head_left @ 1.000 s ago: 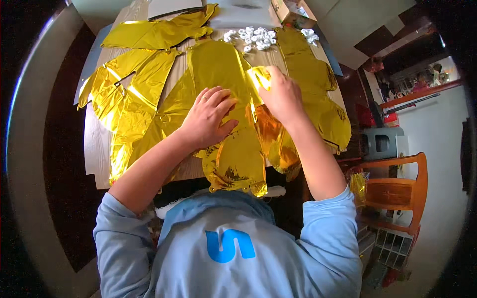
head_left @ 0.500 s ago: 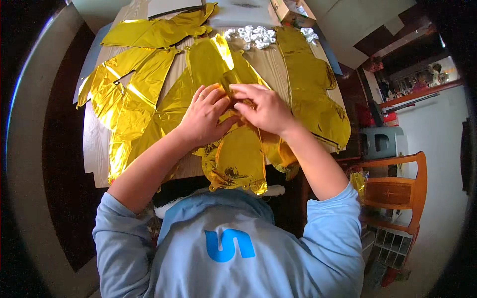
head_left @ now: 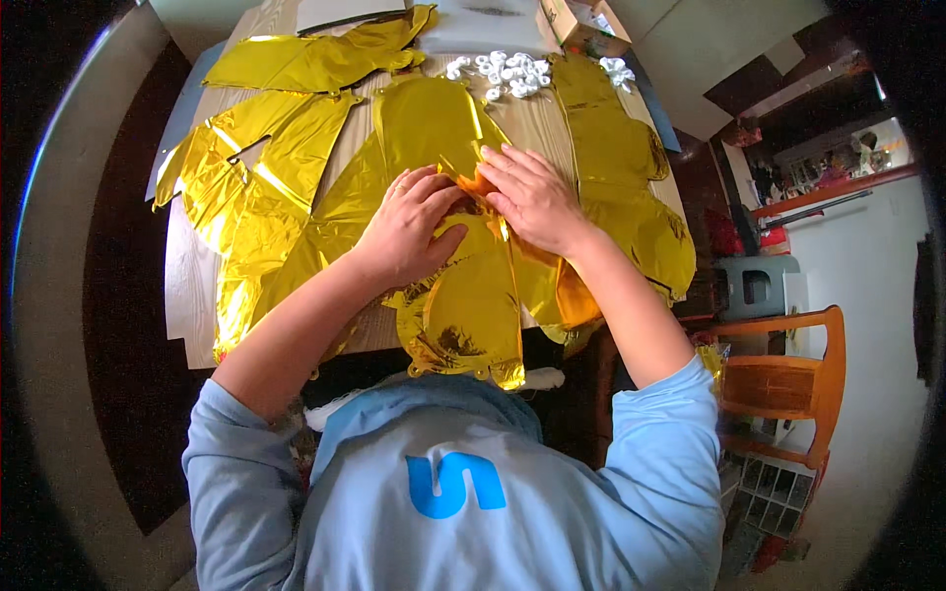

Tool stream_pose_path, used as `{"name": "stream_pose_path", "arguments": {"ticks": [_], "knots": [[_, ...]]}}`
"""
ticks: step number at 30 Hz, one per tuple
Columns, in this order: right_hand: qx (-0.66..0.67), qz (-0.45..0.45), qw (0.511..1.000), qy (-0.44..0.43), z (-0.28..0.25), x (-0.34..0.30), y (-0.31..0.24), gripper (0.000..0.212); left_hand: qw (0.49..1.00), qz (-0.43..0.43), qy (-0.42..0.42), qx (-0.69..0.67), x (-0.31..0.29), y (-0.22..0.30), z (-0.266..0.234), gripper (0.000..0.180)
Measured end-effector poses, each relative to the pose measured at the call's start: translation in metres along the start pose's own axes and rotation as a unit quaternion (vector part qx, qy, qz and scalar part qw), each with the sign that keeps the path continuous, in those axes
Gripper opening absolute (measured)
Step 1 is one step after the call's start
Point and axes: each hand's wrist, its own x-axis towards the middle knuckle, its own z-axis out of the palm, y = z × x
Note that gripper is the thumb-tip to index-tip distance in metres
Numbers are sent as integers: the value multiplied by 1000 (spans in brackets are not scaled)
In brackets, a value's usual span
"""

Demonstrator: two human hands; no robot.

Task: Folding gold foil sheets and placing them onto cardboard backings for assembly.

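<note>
1. The middle gold foil balloon (head_left: 426, 123), flat and uninflated, lies on the wood-grained worktop (head_left: 340, 328). It serves as reference for all positions.
2. Left hand (head_left: 412, 219): palm down on the middle balloon, left of its raised fold. Fingers point away from the body, together and slightly bent; the thumb stands well apart, leaving the hand wide.
3. Right hand (head_left: 530, 195): on the right part of the middle balloon, back of the hand upward. Fingers extend nearly straight, slanting forward and left; the thumb lies toward the fold. Whether thumb and fingers pinch the foil cannot be told.
4. Both forearms run inward from bent elbows, converging over the middle balloon. The hands are near each other, with orange-sheened foil creased between them.
5. Left of the middle balloon lies a slotted gold foil balloon (head_left: 261, 197), wrinkled; right of it, a long gold foil balloon (head_left: 616, 148).
6. Just beyond the middle balloon's far right edge sits a cluster of white coiled bundles (head_left: 512, 74). A cardboard box (head_left: 591, 32) stands farther beyond, to the right.
</note>
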Motion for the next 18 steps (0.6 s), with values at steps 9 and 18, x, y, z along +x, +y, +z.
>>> {"name": "stream_pose_path", "arguments": {"ticks": [9, 18], "knots": [[4, 31, 999, -18, 2, -9, -3, 47, 997, -58, 22, 53, -8, -16, -28, 45], [30, 36, 999, -22, 5, -16, -24, 48, 988, -110, -43, 99, -62, -13, -48, 60]]}}
